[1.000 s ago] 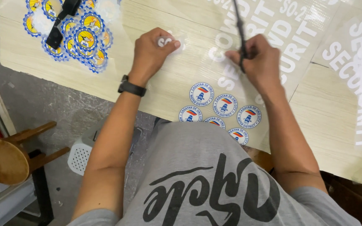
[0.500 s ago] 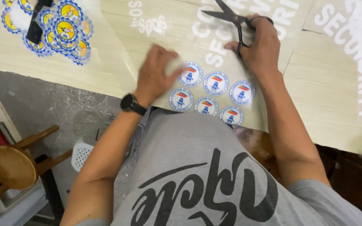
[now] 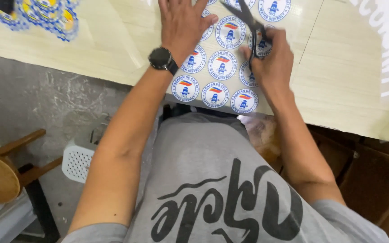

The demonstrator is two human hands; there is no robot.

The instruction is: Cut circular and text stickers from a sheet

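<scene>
Black scissors (image 3: pixel 248 20) sit clenched in right hand (image 3: pixel 271 63) fingers; left hand (image 3: pixel 183 22) lies flat, fingers released, on sticker sheet (image 3: pixel 221 67).

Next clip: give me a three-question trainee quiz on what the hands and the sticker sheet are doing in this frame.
1. True or false: the left hand lies flat on the clear sheet of round blue-and-white stickers.
2. Which hand holds the black-handled scissors? A) left hand B) right hand C) neither
3. Fill in: the left wrist wears a black ____.

Key:
1. True; its palm presses down on the sheet on the pale wooden table.
2. B; the blades point up and away from the person.
3. Wristwatch.
</scene>
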